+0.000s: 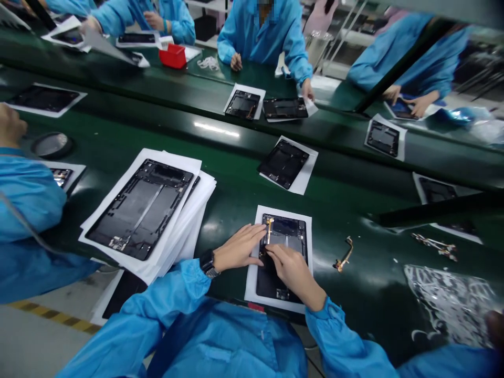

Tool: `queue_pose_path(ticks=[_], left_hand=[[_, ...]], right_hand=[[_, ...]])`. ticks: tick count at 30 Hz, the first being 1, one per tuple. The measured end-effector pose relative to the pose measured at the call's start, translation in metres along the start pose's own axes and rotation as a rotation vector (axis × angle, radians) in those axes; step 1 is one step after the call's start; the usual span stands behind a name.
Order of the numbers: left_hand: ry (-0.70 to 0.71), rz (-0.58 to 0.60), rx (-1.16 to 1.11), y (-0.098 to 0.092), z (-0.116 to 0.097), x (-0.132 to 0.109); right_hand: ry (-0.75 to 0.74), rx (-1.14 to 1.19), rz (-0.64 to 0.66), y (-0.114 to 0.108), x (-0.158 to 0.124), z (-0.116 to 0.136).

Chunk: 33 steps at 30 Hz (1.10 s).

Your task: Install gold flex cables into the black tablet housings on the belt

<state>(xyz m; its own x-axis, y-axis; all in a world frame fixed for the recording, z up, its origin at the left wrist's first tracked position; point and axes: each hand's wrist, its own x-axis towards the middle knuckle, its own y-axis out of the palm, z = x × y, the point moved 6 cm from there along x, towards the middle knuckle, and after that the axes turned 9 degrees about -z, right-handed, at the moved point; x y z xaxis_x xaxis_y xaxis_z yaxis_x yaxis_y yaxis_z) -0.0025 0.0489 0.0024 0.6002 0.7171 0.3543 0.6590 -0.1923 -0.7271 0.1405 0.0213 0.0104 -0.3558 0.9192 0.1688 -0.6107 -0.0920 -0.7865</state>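
A black tablet housing [281, 283] lies on a white sheet [251, 291] in front of me. Along its upper left side runs a thin gold-and-white flex cable [270, 229]. My left hand [241, 248], with a dark watch at the wrist, reaches over the housing's left edge, fingers stretched out near the cable. From the right, my right hand [292, 270] comes over the housing with its fingertips pinched at the cable's lower end; the exact contact is partly hidden by the fingers. A loose flex cable [345, 254] rests on the green bench to the right.
On my left stands a stack of white sheets [185, 231] topped by a larger tablet housing [137, 210]. Ahead lies another housing [285, 161]. More flex cables [435, 245] and a clear plastic tray [449, 299] are at right. Co-workers in blue sit opposite and beside me.
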Motion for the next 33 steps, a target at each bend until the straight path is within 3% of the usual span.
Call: queue_pose_path(ticks=[4,7,9,11,14,17,20,23,25,28,31,33], left_hand=[[-0.074,-0.072,0.123,-0.004,0.008,0.047],[-0.197,0.037,0.258,0.011,0.026,0.093],[-0.229,0.134,0.295,0.022,0.035,0.116],[-0.203,0.191,0.294,0.028,0.038,0.129],[-0.164,0.229,0.295,0.03,0.04,0.134],[-0.151,0.211,0.307,0.031,0.046,0.148],[-0.148,0.187,0.336,0.034,0.056,0.194],[-0.166,0.163,0.384,0.042,0.069,0.272],[-0.196,0.146,0.417,0.052,0.08,0.33],[-0.224,0.123,0.449,0.072,0.092,0.407],[-0.193,0.093,0.465,0.087,0.085,0.455],[-0.141,0.066,0.476,0.09,0.073,0.469]], right_hand=[[0.401,0.652,-0.327,-0.013,-0.008,-0.026],[0.649,1.127,-0.456,-0.005,-0.018,-0.038],[0.728,1.193,-0.477,-0.006,-0.03,-0.048],[0.733,0.957,-0.577,-0.022,-0.052,-0.069],[0.64,0.246,-0.853,-0.063,-0.097,-0.102],[0.528,-0.122,-0.852,-0.074,-0.119,-0.125],[0.439,-0.262,-0.848,-0.07,-0.119,-0.13],[0.354,-0.322,-0.888,-0.084,-0.12,-0.126],[0.288,-0.341,-0.894,-0.113,-0.127,-0.135],[0.289,-0.374,-0.943,-0.189,-0.152,-0.179],[0.159,-0.493,-1.01,-0.266,-0.181,-0.221],[0.078,-0.616,-1.134,-0.299,-0.204,-0.235]])
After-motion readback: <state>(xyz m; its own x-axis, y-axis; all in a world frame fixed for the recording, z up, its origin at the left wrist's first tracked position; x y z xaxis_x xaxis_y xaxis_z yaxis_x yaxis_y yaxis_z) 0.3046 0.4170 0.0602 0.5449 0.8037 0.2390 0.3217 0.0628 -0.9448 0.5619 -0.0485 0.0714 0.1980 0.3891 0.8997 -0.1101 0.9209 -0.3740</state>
